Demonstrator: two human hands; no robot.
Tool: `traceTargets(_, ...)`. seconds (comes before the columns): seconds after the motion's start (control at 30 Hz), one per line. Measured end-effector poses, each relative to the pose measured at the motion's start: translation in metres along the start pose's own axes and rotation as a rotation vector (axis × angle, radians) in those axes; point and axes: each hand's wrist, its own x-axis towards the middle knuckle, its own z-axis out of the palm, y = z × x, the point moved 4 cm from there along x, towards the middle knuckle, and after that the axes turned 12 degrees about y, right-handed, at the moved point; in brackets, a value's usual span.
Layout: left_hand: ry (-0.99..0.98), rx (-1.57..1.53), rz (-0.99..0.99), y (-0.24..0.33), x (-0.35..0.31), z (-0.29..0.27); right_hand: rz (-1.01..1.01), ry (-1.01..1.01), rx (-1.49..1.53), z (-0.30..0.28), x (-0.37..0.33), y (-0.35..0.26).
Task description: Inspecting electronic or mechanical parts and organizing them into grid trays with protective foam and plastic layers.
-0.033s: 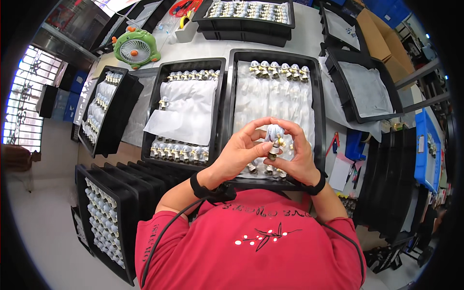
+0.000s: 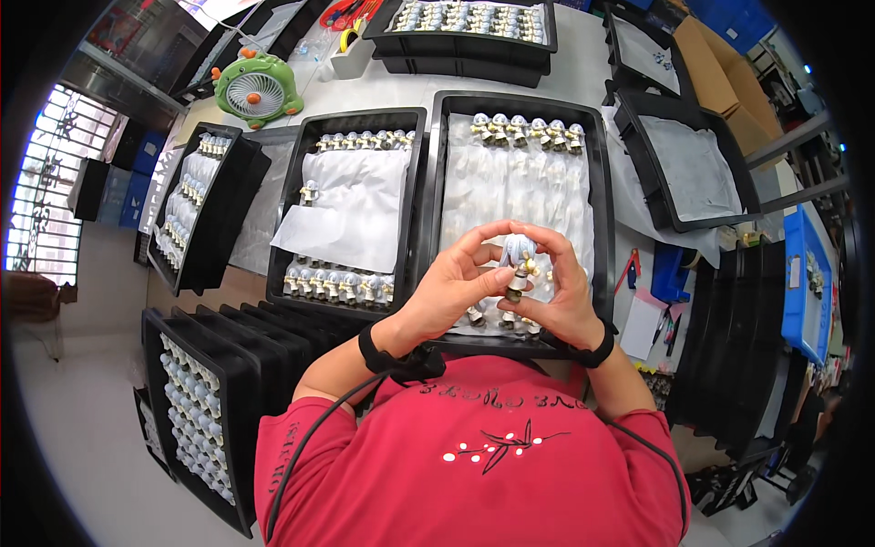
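A small figurine with pale blue-grey hair, a white-and-gold outfit and a dark base stands upright between my hands. The fingers of my left hand curl around its head, with the thumb at its side. From the other side my right hand grips it, its thumb near the base. Both hands are closed on it above a black tray lined with white sheeting. Similar figurines form a row at that tray's far end. A few more lie at its near end, partly covered by my hands.
Left of it, another black tray holds rows of figurines and white sheets. A green fan stands at the back left. Stacked trays rise beside my left arm. To the right are a lined tray, pens, and a blue tray.
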Motion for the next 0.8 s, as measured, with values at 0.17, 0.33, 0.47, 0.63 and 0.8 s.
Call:
traceTargets(0.17, 0.019, -0.029, -0.043, -0.001, -0.003, 0.0, 0.031, -0.022, 0.058, 0.0, -0.002, 0.004)
traceTargets(0.33, 0.02, -0.039, -0.067, -0.003, -0.004, -0.002, 0.078, -0.012, 0.106, 0.003, -0.004, 0.006)
traceTargets(0.47, 0.038, -0.029, -0.076, -0.004, -0.006, -0.005, 0.102, -0.016, 0.135, 0.004, -0.004, 0.005)
traceTargets(0.63, 0.038, 0.036, -0.028, -0.001, -0.008, -0.008, 0.044, -0.011, 0.107, 0.008, -0.005, 0.002)
traceTargets(0.8, 0.027, 0.042, -0.042, 0.0, -0.009, -0.012, -0.017, -0.045, 0.021, 0.008, -0.003, -0.004)
